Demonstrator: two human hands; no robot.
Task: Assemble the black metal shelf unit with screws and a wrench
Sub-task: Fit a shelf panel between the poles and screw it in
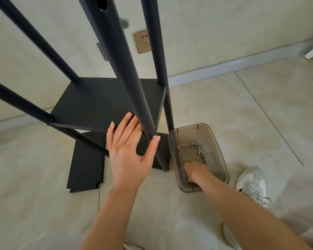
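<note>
The black metal shelf unit stands on the floor, with one shelf fixed between its poles. My left hand lies against the nearest pole with straight fingers to the pole's left. Its thumb tip presses a small silver screw onto the pole at shelf height. My right hand reaches down into a clear brown plastic box; its fingertips are hidden, so any hold is unclear. Loose screws and a small metal wrench lie in the box.
Flat on the tiles under the unit lies a loose black shelf panel. A white shoe stands right of the box. The wall behind carries a socket and a small metal bracket.
</note>
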